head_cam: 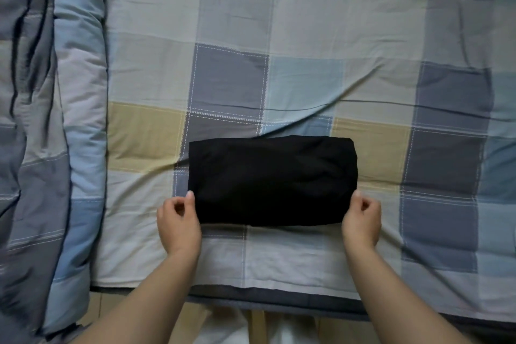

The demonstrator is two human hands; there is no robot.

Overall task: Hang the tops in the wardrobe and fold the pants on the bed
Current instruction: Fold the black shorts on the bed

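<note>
Black pants lie folded into a compact rectangle on the checked bed sheet, near the bed's front edge, a bunched quilt well off to the left. The left hand pinches the near left corner; the right hand pinches the near right one. The cloth looks soft, light and floppy, so lifting by both ends, or from underneath, should keep the folds together.

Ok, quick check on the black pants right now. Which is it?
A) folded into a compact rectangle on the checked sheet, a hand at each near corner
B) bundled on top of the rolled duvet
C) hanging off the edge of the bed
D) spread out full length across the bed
A: the black pants lie as a folded rectangle on the checked sheet, with the left hand and right hand at the near corners.
</note>
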